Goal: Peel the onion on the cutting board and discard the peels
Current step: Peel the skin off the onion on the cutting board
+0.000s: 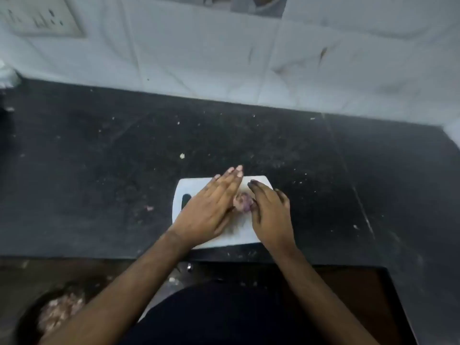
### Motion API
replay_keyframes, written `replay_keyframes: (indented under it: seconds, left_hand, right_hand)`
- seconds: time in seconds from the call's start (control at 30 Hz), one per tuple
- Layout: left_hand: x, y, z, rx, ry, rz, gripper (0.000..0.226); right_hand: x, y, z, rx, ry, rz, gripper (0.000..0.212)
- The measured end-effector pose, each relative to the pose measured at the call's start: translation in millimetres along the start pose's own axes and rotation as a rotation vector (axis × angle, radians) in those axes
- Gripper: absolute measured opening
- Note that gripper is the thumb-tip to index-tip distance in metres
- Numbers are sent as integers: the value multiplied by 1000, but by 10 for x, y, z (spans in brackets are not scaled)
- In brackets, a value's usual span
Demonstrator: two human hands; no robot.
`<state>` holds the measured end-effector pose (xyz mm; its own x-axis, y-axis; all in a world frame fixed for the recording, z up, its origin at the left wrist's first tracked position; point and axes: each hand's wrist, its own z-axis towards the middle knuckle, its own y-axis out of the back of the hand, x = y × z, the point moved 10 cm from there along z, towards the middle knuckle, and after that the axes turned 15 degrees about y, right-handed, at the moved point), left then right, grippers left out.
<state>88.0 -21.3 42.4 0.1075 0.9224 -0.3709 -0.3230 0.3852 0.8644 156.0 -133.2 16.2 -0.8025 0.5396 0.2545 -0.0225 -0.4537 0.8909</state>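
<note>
A small purple onion (243,201) lies near the middle of a white cutting board (185,189) on the dark counter. My left hand (211,210) rests over the board just left of the onion, fingers stretched out flat and pointing away. My right hand (270,215) is on the onion's right side, fingers slightly curled, its thumb touching the onion. The two hands flank the onion and hide its lower part. Neither hand has a clear grip on it. The frame is blurred.
A black handle slot (185,200) shows at the board's left. A dark bin (53,317) holding pale peels stands on the floor at the lower left. Small scraps (149,208) dot the black counter (99,170). A white tiled wall (224,58) rises behind it.
</note>
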Motion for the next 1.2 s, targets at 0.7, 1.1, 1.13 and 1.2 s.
replay_keyframes:
  seconds: [0.7,1.1,1.13,1.2]
  left_hand:
    - [637,-1053,107,252,571,-615,77]
    - [570,-1067,42,169,452,-574,71]
    - [587,-1061,22,163,476,-629,74]
    - [608,-1050,-5,151,504,-698,72]
  right_hand:
    - [-463,-665,-235,-66,-227,513,44]
    - [-426,-496,-203,-232,-89,520,22]
    - [-427,-496,-210,-241,-77,513,22]
    - [-456,-516,-230,-248,-85,495,23]
